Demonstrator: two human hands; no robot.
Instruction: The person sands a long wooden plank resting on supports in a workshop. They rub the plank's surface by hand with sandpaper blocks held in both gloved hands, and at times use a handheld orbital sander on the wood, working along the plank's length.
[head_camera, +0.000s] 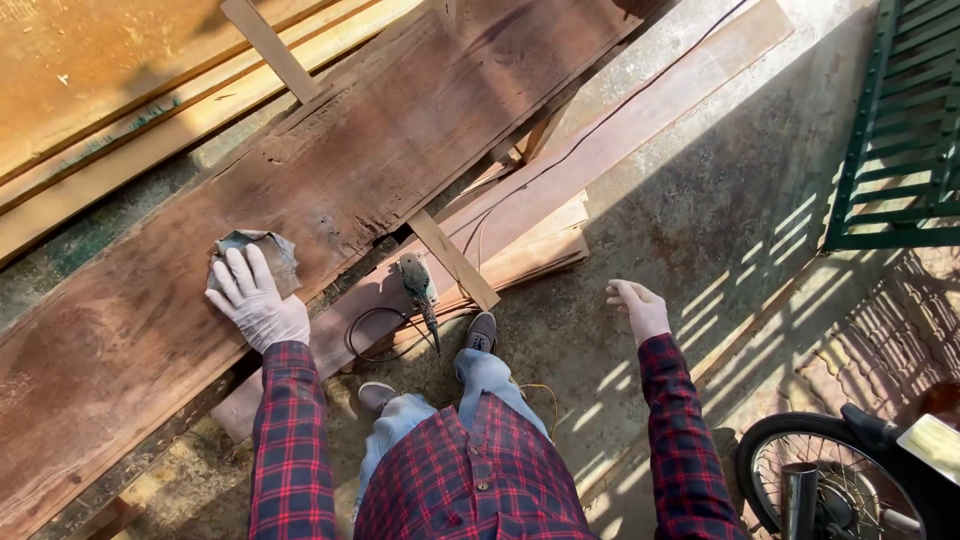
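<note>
While the head view looks down: left hand (256, 300), gloved, fingers spread flat on sandpaper sheet (262, 252), at 9 o'clock on the long reddish plank (400, 140). Right hand (638, 306), 3 o'clock, loosely open, holding nothing. Power drill (418, 284) and cable (375, 335) lie by the shoes (480, 332): likely trip hazard; plank edge may splinter.

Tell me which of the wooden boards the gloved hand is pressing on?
The wide reddish-brown plank, where the left hand presses sandpaper. The paler boards above and the narrower plank below go untouched.
</note>
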